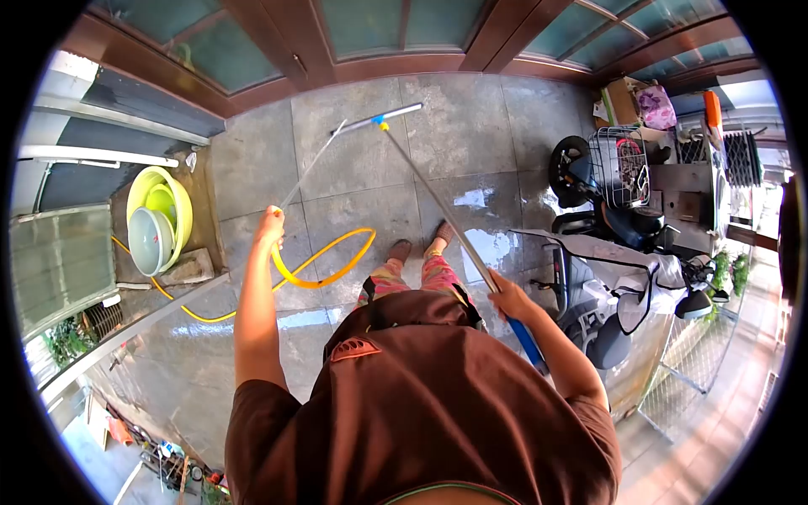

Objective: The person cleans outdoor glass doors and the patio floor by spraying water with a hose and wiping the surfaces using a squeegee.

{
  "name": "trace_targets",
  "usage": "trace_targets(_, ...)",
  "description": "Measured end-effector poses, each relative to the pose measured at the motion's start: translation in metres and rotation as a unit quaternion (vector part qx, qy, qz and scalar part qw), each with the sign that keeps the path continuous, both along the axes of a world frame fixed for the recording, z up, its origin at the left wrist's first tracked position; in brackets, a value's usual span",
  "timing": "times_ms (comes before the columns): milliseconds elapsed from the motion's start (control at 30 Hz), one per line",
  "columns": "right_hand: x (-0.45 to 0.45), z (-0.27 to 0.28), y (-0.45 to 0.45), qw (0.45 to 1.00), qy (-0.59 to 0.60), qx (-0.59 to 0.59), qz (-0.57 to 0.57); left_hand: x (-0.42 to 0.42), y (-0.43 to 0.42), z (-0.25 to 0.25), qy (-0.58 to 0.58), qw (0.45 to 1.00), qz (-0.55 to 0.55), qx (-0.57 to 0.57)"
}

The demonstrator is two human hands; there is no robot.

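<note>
brown shirt (446,404) fabric fills the view closest to the camera, with patterned trousers (429,273) and two feet (401,250) beyond it on the wet tiled floor (463,93). the left hand (270,227), out ahead on its side, is closed around the end of a yellow hose (313,283); a thin jet of water (313,168) runs from it toward the left end of the squeegee's blade (404,110). the hose loops below that hand and trails off to the left.

the right hand (509,299), nearer the body, has its fingers curled around the pole of the squeegee (438,199), with the blue grip (526,341) reaching back below it. the pole slants forward and left, so the blade lies on the floor ahead of both hands, between them from side to side, near the brown-framed doors (396,65).

nested basins (183,219) stand far left; a scooter (593,332) stands to the right.
</note>
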State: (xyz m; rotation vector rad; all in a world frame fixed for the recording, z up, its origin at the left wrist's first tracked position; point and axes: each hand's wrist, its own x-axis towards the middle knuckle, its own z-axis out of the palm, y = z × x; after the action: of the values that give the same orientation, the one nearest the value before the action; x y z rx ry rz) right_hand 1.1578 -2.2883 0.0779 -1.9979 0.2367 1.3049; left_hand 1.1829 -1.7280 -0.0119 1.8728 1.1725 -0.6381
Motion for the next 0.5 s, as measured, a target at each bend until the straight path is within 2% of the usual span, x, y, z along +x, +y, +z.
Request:
trace_targets(100, -0.032, 0.024, -0.004, 0.999, 0.022, 0.033, -0.010, -0.025, 0.015, -0.003, -0.005, 1.000, 0.011, -0.008)
trace_targets(167, -0.030, 0.019, 0.006, 0.999, -0.015, 0.027, 0.032, -0.038, 0.021, 0.000, -0.003, 1.000, 0.021, -0.008)
trace_targets(367, 0.020, -0.069, 0.061, 0.987, -0.106, 0.065, 0.099, -0.078, 0.027, -0.006, -0.011, 0.999, 0.050, -0.015)
trace_targets(433, 0.038, -0.072, 0.101, 0.988, -0.074, 0.089, 0.099, -0.090, 0.024, -0.001, -0.020, 0.998, 0.057, -0.012)
trace_targets(500, 0.035, -0.101, 0.131, 0.989, -0.066, 0.105, 0.083, -0.099, 0.019, 0.005, -0.026, 0.998, 0.061, -0.003)
